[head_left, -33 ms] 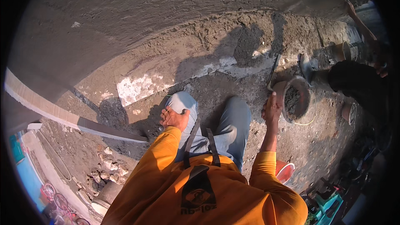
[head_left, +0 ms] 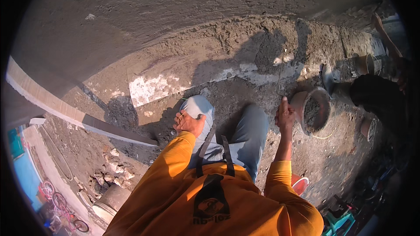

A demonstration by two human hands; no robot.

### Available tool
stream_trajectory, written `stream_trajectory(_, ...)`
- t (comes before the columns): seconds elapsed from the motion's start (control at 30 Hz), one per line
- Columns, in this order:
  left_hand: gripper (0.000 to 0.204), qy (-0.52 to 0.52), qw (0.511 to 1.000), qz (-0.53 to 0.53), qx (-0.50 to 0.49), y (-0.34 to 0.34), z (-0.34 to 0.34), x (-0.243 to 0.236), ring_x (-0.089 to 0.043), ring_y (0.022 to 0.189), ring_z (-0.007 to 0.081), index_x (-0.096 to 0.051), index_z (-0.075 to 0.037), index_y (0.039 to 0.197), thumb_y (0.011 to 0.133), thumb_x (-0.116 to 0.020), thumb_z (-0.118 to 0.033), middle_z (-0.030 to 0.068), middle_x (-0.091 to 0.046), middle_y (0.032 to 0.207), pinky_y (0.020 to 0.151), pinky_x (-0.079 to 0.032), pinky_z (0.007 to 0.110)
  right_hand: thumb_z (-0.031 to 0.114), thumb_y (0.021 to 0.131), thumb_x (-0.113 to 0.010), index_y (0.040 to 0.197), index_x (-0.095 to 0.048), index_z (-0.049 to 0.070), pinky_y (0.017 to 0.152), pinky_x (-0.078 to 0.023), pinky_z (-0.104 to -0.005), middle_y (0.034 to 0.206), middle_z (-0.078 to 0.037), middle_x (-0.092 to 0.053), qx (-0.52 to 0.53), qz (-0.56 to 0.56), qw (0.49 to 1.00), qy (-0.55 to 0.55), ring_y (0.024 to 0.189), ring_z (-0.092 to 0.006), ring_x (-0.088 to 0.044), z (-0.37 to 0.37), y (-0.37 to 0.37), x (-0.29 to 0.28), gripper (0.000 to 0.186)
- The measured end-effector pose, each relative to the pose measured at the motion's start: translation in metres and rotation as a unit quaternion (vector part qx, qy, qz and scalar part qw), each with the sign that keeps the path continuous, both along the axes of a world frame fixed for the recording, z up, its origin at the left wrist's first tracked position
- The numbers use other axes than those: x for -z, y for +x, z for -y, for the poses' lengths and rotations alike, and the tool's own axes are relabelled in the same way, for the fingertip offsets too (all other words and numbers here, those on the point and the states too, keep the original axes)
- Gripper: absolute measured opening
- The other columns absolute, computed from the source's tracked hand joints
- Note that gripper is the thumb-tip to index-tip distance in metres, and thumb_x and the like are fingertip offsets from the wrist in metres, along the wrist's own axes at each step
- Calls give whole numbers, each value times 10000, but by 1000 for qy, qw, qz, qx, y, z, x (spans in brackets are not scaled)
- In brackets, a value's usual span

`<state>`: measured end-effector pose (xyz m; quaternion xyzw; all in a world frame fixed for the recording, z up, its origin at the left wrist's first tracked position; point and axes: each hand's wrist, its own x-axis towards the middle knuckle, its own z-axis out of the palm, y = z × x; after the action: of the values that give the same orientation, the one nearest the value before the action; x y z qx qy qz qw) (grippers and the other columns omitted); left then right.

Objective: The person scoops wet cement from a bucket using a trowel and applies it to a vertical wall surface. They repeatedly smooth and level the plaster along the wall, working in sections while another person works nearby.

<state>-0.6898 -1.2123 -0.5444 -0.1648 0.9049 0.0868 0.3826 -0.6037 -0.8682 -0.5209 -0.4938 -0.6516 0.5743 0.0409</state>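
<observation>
My left hand [head_left: 189,123] rests on my left knee [head_left: 197,107], its fingers loosely spread and nothing visible in them. My right hand [head_left: 286,116] is closed around the handle of a trowel [head_left: 281,72], thumb on top. The trowel points away from me and shows nearly edge-on, as a thin line over the mortar-spattered board. Just right of that hand stands a round bucket [head_left: 296,103] with grey mortar [head_left: 312,110] inside.
A rough grey plastered wall [head_left: 153,22] rises ahead, with a whitish-stained board [head_left: 151,88] along its foot. At the far right, another person's arm [head_left: 387,35] reaches toward the wall. A curved pale edge [head_left: 57,109] stands at left, rubble [head_left: 114,170] below it. A red container [head_left: 300,184] is beside my right forearm.
The trowel in my right hand has swung leftward and now tilts less to the right. The view has shifted slightly; my left hand stays on the knee.
</observation>
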Motion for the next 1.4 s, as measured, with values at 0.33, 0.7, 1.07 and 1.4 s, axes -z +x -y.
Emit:
stream_trajectory(0.33, 1092, 57, 997, -1, -49, 4, 21, 28, -337, 1458, 456, -317, 38, 1530, 763, -666, -656, 293, -337, 1570, 1196, -217, 614, 762, 823, -673, 1010, -787, 95, 851, -568, -461, 888, -154, -748, -677, 103, 667, 294, 927, -346, -734, 162, -267, 85, 703)
stream_trajectory(0.7, 1095, 47, 998, -30, -31, -1, 29, 36, -415, 1392, 423, -330, 41, 1512, 754, -690, -662, 268, -451, 1468, 1154, -299, 607, 824, 860, -531, 1051, -756, 133, 867, -601, -404, 1038, -84, -759, -706, 173, 550, 411, 1006, -267, -735, 163, -430, 108, 751)
stream_trajectory(1.07, 1122, 36, 998, 22, -38, -11, 20, 26, -372, 1444, 442, -307, 49, 1541, 765, -660, -680, 299, -367, 1564, 1175, -266, 612, 745, 913, -543, 964, -764, 128, 774, -598, -418, 904, -120, -762, -639, 91, 609, 462, 899, -289, -750, 171, -401, 105, 658)
stream_trajectory(1.4, 1083, 25, 998, -40, -48, 4, 17, 26, -362, 1447, 440, -325, 34, 1526, 763, -689, -644, 280, -360, 1558, 1173, -266, 610, 726, 909, -560, 1027, -717, 133, 616, -589, -432, 884, -129, -742, -515, 49, 675, 527, 725, -331, -738, 88, -241, 55, 625)
